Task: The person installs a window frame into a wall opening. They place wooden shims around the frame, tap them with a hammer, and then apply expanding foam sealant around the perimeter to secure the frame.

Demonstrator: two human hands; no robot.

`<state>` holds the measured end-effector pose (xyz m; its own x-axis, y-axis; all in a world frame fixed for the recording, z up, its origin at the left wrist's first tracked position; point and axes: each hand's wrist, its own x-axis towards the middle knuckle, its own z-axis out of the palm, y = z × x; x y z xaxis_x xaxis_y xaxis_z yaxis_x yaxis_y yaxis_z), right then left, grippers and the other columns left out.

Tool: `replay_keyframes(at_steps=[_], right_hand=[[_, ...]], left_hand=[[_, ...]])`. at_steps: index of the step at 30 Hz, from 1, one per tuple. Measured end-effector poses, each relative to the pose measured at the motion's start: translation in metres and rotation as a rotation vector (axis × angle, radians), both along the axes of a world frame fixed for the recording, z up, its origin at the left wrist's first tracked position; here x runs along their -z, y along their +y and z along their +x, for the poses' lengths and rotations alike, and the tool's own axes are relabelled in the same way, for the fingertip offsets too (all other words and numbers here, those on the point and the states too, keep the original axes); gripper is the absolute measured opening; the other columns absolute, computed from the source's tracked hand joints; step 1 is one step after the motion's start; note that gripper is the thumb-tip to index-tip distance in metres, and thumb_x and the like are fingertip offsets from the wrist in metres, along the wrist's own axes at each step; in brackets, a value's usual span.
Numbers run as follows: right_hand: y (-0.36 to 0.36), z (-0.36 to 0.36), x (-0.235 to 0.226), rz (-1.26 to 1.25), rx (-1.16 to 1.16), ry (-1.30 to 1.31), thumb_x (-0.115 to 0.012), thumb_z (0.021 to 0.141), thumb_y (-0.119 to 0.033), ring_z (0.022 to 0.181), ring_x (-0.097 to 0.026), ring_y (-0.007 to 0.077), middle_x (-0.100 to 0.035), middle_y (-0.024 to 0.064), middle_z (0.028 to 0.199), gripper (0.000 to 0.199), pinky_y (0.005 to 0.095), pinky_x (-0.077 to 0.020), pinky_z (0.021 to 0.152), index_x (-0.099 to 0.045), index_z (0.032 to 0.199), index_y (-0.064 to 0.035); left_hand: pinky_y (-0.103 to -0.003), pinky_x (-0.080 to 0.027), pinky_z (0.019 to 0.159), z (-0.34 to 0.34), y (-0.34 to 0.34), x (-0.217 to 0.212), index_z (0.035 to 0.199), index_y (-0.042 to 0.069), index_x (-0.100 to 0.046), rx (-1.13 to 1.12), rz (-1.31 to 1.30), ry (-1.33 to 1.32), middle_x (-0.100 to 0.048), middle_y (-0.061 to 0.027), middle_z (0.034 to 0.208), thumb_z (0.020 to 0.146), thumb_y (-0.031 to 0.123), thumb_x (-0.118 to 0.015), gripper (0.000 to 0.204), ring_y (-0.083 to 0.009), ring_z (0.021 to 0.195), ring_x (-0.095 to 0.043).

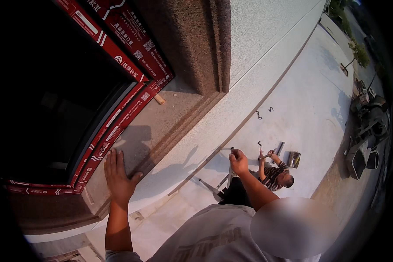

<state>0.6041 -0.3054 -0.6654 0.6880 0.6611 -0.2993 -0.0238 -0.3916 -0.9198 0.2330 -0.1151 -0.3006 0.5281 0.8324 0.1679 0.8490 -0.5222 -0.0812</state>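
Note:
My left hand (120, 177) lies open with fingers stretched on the stone window ledge (142, 131), its fingertips beside the lower edge of the window frame (113, 131), which is wrapped in red printed film. My right hand (239, 163) is raised out over the ground, away from the wall, with its fingers closed. Something small and dark shows at its fingertips, too small to name. On the ledge, a small wooden wedge (160, 99) sits against the frame near its corner.
A ladder (210, 187) stands below me by the white wall (266, 48). Down on the pale ground (305, 96), a person in a striped top (275, 177) holds a long bar-like thing. A box (294, 160) is beside them. Machinery (367, 131) stands at far right.

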Motion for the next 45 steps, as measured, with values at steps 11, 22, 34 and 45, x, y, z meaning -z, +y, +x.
replay_keyframes(at_steps=[11, 22, 34, 45], right_hand=[[0.154, -0.099, -0.307, 0.636, -0.643, -1.194, -0.079, 0.091, -0.034, 0.158, -0.038, 0.0441, -0.051, 0.0227, 0.162, 0.076, 0.0622, -0.0205, 0.131, -0.054, 0.156, -0.0045], [0.155, -0.106, -0.298, 0.499, -0.69, -1.337, -0.076, 0.084, -0.026, 0.163, -0.025, 0.0463, -0.039, 0.0242, 0.168, 0.091, 0.0669, -0.0134, 0.132, -0.04, 0.164, -0.0031], [0.158, -0.095, -0.291, 0.468, -0.763, -1.39, -0.077, 0.079, -0.024, 0.165, -0.019, 0.047, -0.034, 0.0253, 0.171, 0.102, 0.0678, -0.0077, 0.132, -0.031, 0.168, -0.0022], [0.155, -0.086, -0.298, 0.476, -0.841, -1.378, -0.072, 0.082, -0.024, 0.164, -0.022, 0.0472, -0.033, 0.0264, 0.172, 0.098, 0.066, -0.0094, 0.133, -0.031, 0.168, -0.0011]], left_hand=[[-0.051, -0.026, 0.134, -0.013, -0.003, 0.004, 0.167, 0.009, -0.04, -0.007, 0.008, -0.114, -0.04, -0.0185, 0.173, 0.077, 0.041, -0.094, 0.11, -0.0353, 0.161, -0.036], [-0.051, -0.022, 0.135, -0.018, -0.005, 0.01, 0.169, 0.01, -0.036, -0.022, 0.003, -0.11, -0.037, -0.0169, 0.175, 0.082, 0.04, -0.091, 0.107, -0.0338, 0.164, -0.031], [-0.052, -0.023, 0.134, -0.012, -0.012, 0.004, 0.168, 0.013, -0.038, -0.052, 0.008, -0.122, -0.04, -0.014, 0.174, 0.075, 0.037, -0.095, 0.112, -0.0316, 0.162, -0.034], [-0.052, -0.02, 0.135, 0.0, -0.018, 0.006, 0.172, 0.012, -0.031, -0.175, -0.013, -0.123, -0.035, -0.0155, 0.177, 0.077, 0.035, -0.093, 0.116, -0.0323, 0.166, -0.028]])
